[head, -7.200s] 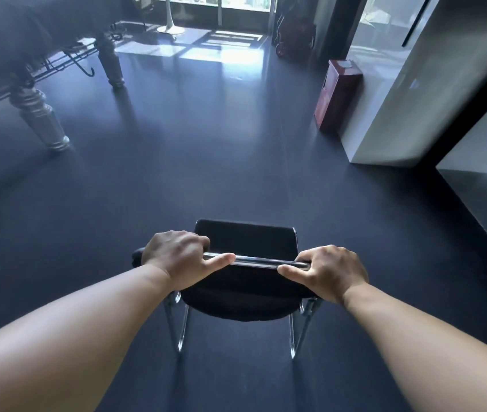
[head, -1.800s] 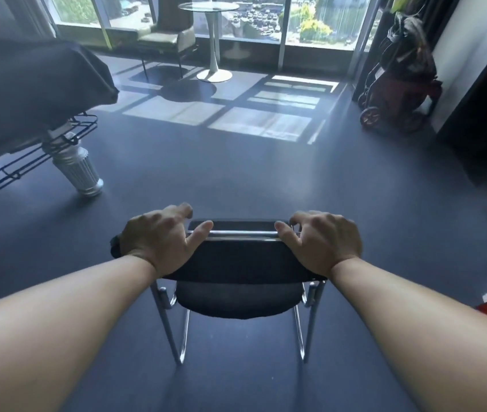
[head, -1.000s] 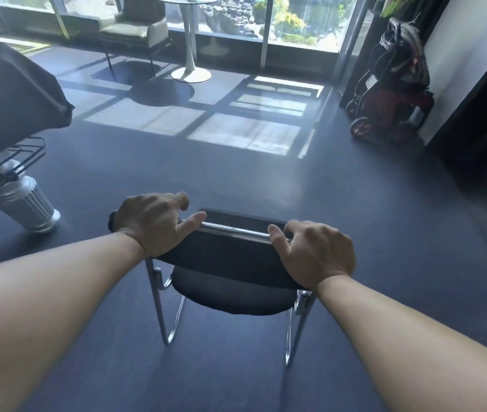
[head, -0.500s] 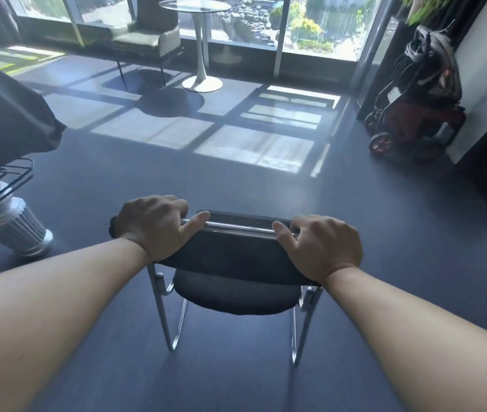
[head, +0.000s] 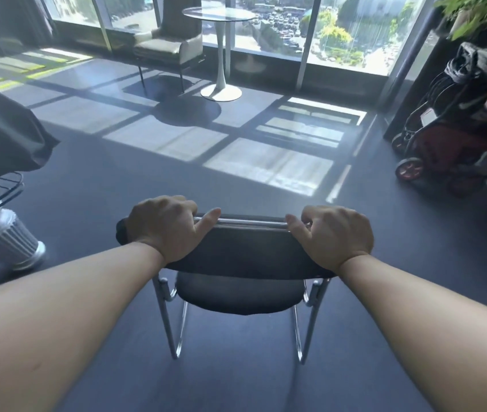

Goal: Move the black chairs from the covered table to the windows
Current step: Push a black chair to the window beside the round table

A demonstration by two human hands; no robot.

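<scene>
Firmly gripped: black chair [head: 236,254], both hands on its backrest

I see my left hand [head: 165,230] curled over the backrest's chrome top rail at its 9 o'clock end, and my right hand [head: 331,236] clamped on the 3 o'clock end. The chair is at 6 o'clock, its seat pointing toward the windows [head: 349,31] at 12, well apart from them. The covered table [head: 1,138] is at 9 o'clock. A pale armchair [head: 165,44] and a round glass table [head: 218,14] stand by the glass, and a red stroller [head: 459,129] is at 2.

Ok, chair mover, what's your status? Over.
Left hand, right hand grip chair back. Windows ahead, not reached. Round table, armchair stand near glass.
</scene>
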